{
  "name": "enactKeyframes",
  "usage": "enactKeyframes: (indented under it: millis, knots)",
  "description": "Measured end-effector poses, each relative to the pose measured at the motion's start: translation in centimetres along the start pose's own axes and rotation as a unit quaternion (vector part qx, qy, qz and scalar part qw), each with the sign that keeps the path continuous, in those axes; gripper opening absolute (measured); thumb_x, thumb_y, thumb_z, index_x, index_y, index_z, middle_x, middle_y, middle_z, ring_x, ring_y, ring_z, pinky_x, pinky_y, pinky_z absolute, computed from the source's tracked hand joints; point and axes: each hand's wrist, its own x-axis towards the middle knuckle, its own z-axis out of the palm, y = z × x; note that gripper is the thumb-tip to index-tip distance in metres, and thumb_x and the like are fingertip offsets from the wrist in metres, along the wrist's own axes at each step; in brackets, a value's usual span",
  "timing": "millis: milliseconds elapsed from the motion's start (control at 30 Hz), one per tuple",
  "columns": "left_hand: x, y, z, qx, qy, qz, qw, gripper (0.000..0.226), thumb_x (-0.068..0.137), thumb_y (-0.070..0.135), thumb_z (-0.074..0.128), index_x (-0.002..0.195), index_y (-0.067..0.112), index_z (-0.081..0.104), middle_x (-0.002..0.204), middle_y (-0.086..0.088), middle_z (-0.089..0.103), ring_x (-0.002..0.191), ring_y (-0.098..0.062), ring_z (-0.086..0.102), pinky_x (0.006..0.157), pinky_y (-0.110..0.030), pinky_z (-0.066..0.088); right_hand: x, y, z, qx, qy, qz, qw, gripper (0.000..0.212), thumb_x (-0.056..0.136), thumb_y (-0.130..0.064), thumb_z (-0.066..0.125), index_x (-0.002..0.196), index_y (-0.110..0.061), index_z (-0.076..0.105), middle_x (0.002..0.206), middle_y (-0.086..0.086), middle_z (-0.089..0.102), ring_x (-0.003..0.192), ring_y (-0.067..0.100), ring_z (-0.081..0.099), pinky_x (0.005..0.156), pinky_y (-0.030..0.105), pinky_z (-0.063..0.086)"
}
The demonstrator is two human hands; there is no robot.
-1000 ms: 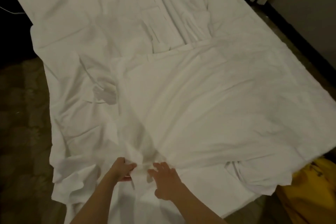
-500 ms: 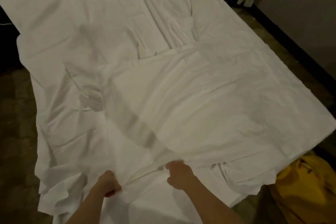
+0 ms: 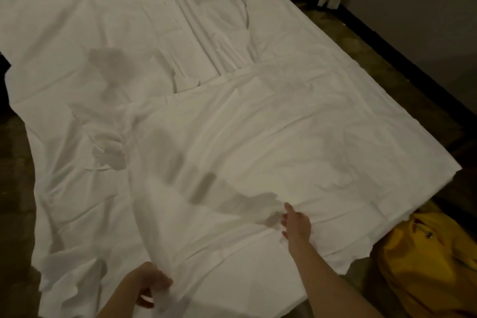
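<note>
A large white sheet [image 3: 271, 137] lies spread and wrinkled over a flat surface that fills most of the head view. My left hand [image 3: 148, 283] grips a raised fold of this sheet near the front edge, and the cloth is blurred above it. My right hand [image 3: 295, 223] is farther forward and to the right, fingers curled into a bunched part of the sheet. A second white layer [image 3: 90, 33] lies under it at the back left.
A yellow bag [image 3: 428, 261] sits on the floor at the lower right, against the sheet's corner. Patterned dark carpet [image 3: 15, 188] runs along the left side. A grey wall [image 3: 426, 8] with a dark baseboard and a curtain stands at the right rear.
My hands have drawn apart: the left pulled back toward me with the fold, the right moved forward and right along the sheet. The cloth between them lifted and blurred.
</note>
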Motion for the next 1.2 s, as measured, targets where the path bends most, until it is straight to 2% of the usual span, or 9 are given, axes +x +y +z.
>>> enactKeyframes:
  millis: [133, 267, 400, 600, 733, 833, 933, 1000, 1200]
  knots:
    - [-0.8, 0.2, 0.5, -0.022, 0.008, 0.039, 0.999, 0.023, 0.077, 0.004, 0.076, 0.092, 0.0, 0.059, 0.062, -0.01, 0.058, 0.054, -0.021, 0.053, 0.055, -0.029, 0.051, 1.5, -0.7, -1.8, -0.136, 0.003, 0.01, 0.991, 0.037, 0.09, -0.039, 0.06, 0.096, -0.002, 0.065, 0.094, 0.017, 0.066, 0.087, 0.032, 0.061, 0.087, 0.042, 0.052]
    - [-1.9, 2.6, 1.9, -0.142, -0.001, 0.136, 0.981, 0.023, 0.083, 0.001, 0.069, 0.104, -0.006, 0.062, 0.078, -0.015, 0.068, 0.065, -0.024, 0.064, 0.044, -0.025, 0.05, 0.1, -1.1, -2.4, -0.186, -0.124, 0.137, 0.965, 0.047, 0.088, -0.048, 0.061, 0.106, -0.005, 0.055, 0.094, 0.014, 0.059, 0.084, 0.026, 0.057, 0.074, 0.037, 0.048]
    - [-2.7, 5.3, 3.2, -0.225, -0.005, 0.178, 0.958, 0.028, 0.087, 0.008, 0.068, 0.109, -0.003, 0.057, 0.093, -0.017, 0.067, 0.079, -0.026, 0.066, 0.051, -0.029, 0.057, -1.1, 0.6, -1.5, -0.201, -0.202, 0.155, 0.946, 0.056, 0.079, -0.056, 0.067, 0.102, -0.005, 0.058, 0.091, 0.009, 0.063, 0.077, 0.02, 0.062, 0.066, 0.031, 0.05]
    - [-4.1, 7.3, 2.7, -0.343, -0.056, 0.219, 0.912, 0.02, 0.087, 0.006, 0.067, 0.105, 0.002, 0.058, 0.097, -0.014, 0.069, 0.086, -0.027, 0.068, 0.065, -0.034, 0.06, -3.0, 2.6, 0.4, -0.188, -0.22, 0.127, 0.949, 0.044, 0.081, -0.049, 0.068, 0.102, -0.011, 0.057, 0.101, 0.007, 0.061, 0.087, 0.02, 0.06, 0.076, 0.034, 0.049]
    - [-5.4, 9.4, 0.9, -0.385, -0.049, 0.263, 0.883, 0.016, 0.088, 0.01, 0.066, 0.103, 0.006, 0.063, 0.097, -0.01, 0.067, 0.089, -0.025, 0.065, 0.08, -0.039, 0.055, -5.1, 2.1, 1.9, -0.207, -0.309, 0.107, 0.922, 0.052, 0.07, -0.052, 0.075, 0.107, -0.019, 0.059, 0.1, 0.0, 0.059, 0.089, 0.017, 0.058, 0.077, 0.034, 0.045]
    - [-6.7, 11.3, -0.4, -0.4, -0.054, 0.292, 0.867, 0.015, 0.087, 0.012, 0.066, 0.101, 0.007, 0.063, 0.099, -0.008, 0.066, 0.093, -0.025, 0.066, 0.087, -0.042, 0.053, -6.5, 1.9, 4.3, -0.342, -0.284, -0.101, 0.89, 0.068, 0.065, -0.049, 0.08, 0.119, -0.016, 0.054, 0.112, 0.0, 0.054, 0.102, 0.018, 0.056, 0.084, 0.033, 0.046]
    - [-8.0, 13.7, -1.6, -0.428, -0.075, 0.335, 0.836, 0.023, 0.087, 0.015, 0.068, 0.108, 0.009, 0.061, 0.105, -0.008, 0.067, 0.095, -0.023, 0.069, 0.088, -0.042, 0.054, -7.7, 0.6, 6.3, -0.463, -0.184, -0.344, 0.796, 0.072, 0.072, -0.052, 0.074, 0.128, -0.02, 0.042, 0.124, -0.001, 0.039, 0.117, 0.02, 0.042, 0.095, 0.04, 0.042]
    - [-9.0, 15.4, -2.3, -0.425, -0.084, 0.361, 0.826, 0.019, 0.088, 0.016, 0.066, 0.106, 0.01, 0.062, 0.101, -0.006, 0.068, 0.095, -0.021, 0.069, 0.089, -0.04, 0.053, -7.8, -0.9, 7.2, -0.523, -0.152, -0.399, 0.738, 0.061, 0.082, -0.049, 0.066, 0.131, -0.022, 0.042, 0.128, -0.001, 0.04, 0.121, 0.023, 0.04, 0.095, 0.041, 0.04]
    - [-9.9, 19.5, -4.3, -0.448, -0.078, 0.403, 0.794, 0.018, 0.091, 0.023, 0.062, 0.108, 0.016, 0.063, 0.106, 0.0, 0.068, 0.104, -0.018, 0.064, 0.087, -0.035, 0.05, -4.9, -6.5, 8.0, -0.522, -0.054, -0.418, 0.742, 0.027, 0.095, -0.028, 0.051, 0.119, -0.017, 0.055, 0.119, 0.004, 0.053, 0.112, 0.024, 0.049, 0.09, 0.038, 0.042]
